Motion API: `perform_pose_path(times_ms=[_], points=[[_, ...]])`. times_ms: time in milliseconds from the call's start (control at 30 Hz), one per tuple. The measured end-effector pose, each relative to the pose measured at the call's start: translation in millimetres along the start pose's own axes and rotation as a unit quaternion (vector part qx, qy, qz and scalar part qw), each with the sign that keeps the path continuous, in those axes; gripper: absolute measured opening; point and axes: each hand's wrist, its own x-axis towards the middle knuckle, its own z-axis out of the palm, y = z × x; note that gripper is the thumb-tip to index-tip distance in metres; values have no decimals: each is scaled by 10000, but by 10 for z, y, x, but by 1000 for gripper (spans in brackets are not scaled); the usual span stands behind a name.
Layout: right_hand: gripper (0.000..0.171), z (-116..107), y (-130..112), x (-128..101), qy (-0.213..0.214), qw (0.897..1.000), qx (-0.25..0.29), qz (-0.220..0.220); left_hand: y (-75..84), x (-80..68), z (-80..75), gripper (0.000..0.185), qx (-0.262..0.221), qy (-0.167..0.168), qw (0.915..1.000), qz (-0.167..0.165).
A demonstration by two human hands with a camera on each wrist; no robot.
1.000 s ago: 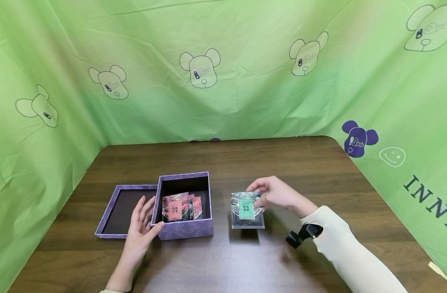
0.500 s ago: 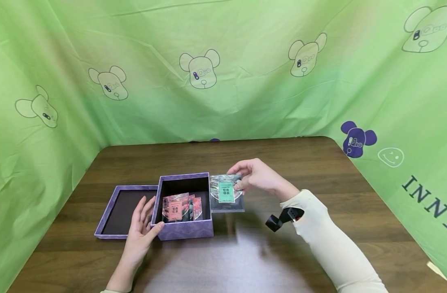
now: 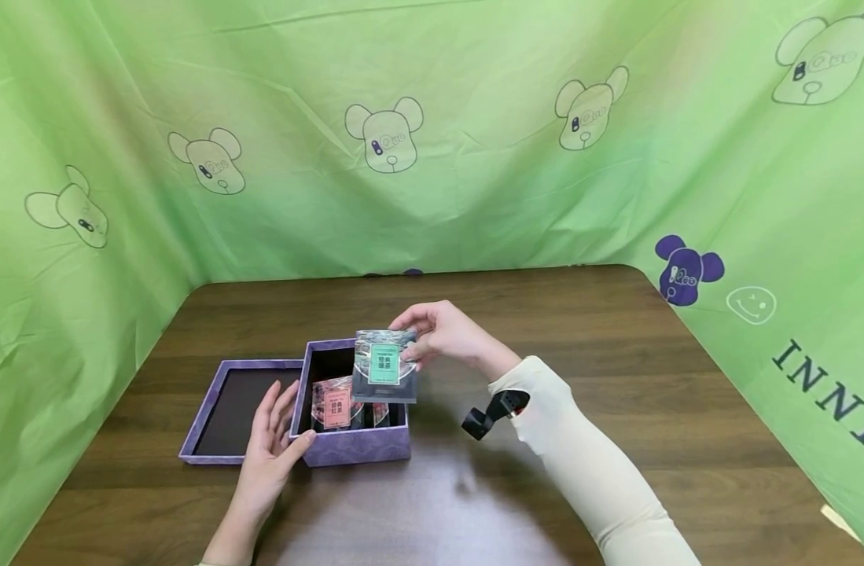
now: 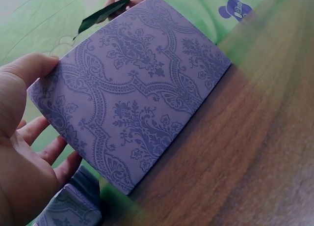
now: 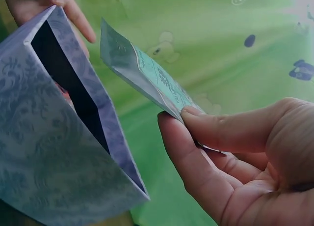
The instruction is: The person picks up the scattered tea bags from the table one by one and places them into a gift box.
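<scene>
My right hand (image 3: 449, 334) pinches a green-labelled packet (image 3: 385, 376) by its upper corner, thumb on one face and fingers (image 5: 196, 159) on the other, so the packet hangs upright below and to the left of my grip, right over the open box (image 3: 351, 444). My left hand (image 3: 272, 440) lies flat with fingers straight against the box's left front corner, thumb touching the wall, steadying it — it holds nothing. Just beyond that hand sits the lid (image 3: 226, 409), upside down and touching the box's side. Under the packet, inside the box, red-labelled packets (image 3: 335, 405) stand on edge. As I judge it, I'm at the placing step: the packet is lined up above the opening but not yet in. The next move calls for lowering it straight down behind the standing ones — keeping it upright — and only then loosening my pinch.
</scene>
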Motion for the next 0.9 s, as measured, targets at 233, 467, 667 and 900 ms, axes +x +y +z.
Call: perform_pose_path(times_ms=[233, 467, 667, 900], points=[[41, 225, 9, 182, -223, 9997, 0, 125, 30, -7, -5, 82, 48, 22, 10000, -77], [39, 428, 47, 293, -331, 9987, -350, 155, 23, -5, -5, 83, 34, 80, 9998, -166], [36, 543, 100, 333, -530, 9962, -628, 304, 5, -4, -3, 83, -55, 55, 9999, -78], [32, 525, 93, 291, -711, 9677, -2405, -269, -1, -4, 8, 83, -70, 15, 10000, -45]])
